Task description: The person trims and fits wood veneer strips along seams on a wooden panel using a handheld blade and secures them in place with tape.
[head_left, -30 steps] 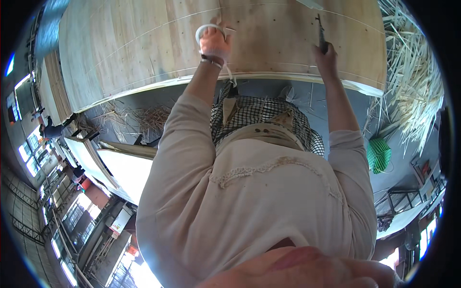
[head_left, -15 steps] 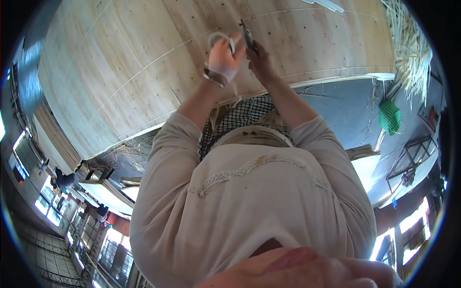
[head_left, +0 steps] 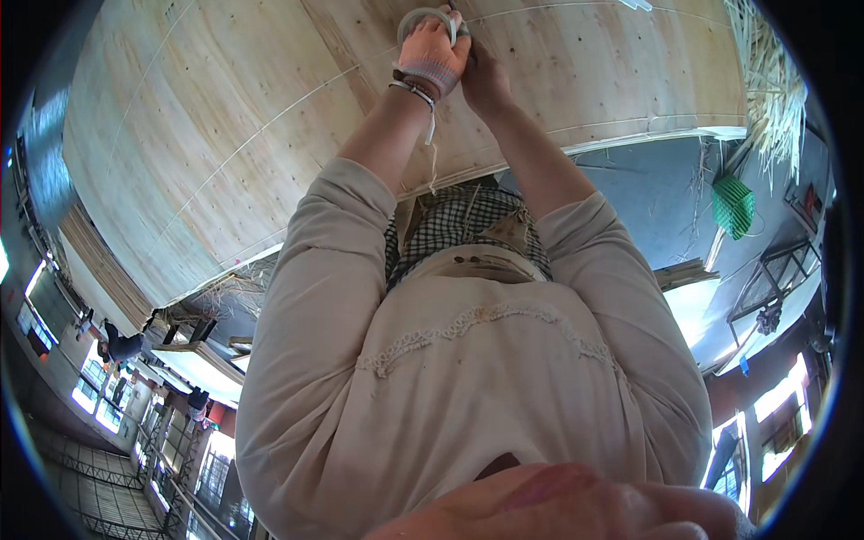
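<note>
My left hand (head_left: 434,56), in a pale pink glove, is closed on a white ring-shaped roll (head_left: 410,22) near the top of the view, over a large plywood panel (head_left: 234,117) marked with thin pale lines. My right hand (head_left: 486,83) touches it from the right, fingers closed round a slim dark tool, which is mostly hidden behind the left hand. A pale strip (head_left: 433,166) dangles below my left wrist over the panel's near edge. Small white strips (head_left: 635,4) lie on the panel at the top right.
A heap of pale shredded strips (head_left: 774,81) stands right of the panel, with a green woven bag (head_left: 733,205) below it. A metal frame (head_left: 774,274) stands farther right. At the far left, a co-worker in dark clothes (head_left: 124,346) is beside stacked boards (head_left: 108,261).
My right hand with the tool has swung left to meet my left hand and the roll. Both hands have since moved up the panel, and the tool is now mostly hidden.
</note>
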`<state>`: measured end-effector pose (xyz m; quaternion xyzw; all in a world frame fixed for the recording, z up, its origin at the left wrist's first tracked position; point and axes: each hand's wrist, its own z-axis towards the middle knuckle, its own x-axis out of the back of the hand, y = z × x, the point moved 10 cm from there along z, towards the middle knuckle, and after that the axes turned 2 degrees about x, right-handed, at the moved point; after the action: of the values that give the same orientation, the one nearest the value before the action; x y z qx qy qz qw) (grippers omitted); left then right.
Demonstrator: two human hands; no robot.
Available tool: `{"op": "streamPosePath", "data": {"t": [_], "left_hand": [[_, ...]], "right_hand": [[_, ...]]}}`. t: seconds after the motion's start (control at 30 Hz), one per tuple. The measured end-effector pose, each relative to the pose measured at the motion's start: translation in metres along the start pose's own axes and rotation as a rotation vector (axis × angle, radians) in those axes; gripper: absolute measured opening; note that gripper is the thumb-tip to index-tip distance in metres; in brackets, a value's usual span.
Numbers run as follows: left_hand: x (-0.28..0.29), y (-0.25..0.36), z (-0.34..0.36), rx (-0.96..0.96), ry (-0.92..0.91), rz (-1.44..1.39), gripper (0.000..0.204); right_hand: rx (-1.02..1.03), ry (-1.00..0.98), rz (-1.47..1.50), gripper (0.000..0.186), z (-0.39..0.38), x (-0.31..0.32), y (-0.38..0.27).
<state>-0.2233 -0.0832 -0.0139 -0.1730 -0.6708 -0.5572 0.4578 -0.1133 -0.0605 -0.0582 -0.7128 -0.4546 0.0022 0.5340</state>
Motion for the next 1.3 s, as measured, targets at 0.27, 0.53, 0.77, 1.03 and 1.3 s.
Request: {"op": "streamPosePath", "data": {"t": [0.27,0.53,0.77,1.03,1.3], "left_hand": [[-0.021,0.048,-0.063,-0.007,-0.099,0.000,0.046],[-0.033,0.076,-0.132,0.006,-0.173,-0.056,0.048],[-0.016,0.067,-0.121,0.126,-0.291,-0.325,0.039],[0.017,0.006,-0.074,0.367,-0.119,0.020,0.041],[-0.015,-0.025,-0.029,0.589,-0.289,0.148,0.052]], "right_hand": [[0.029,-0.025,-0.082,0.049,-0.067,0.001,0.068],[-0.096,-0.105,0.057,0.053,-0.142,0.016,0.085],[-0.049,0.081,-0.087,0.038,-0.133,0.072,0.111],[-0.059,0.447,0.762,0.016,0.016,0.089,0.044],[-0.012,0.415,0.935,0.014,0.081,0.035,0.054]]}}
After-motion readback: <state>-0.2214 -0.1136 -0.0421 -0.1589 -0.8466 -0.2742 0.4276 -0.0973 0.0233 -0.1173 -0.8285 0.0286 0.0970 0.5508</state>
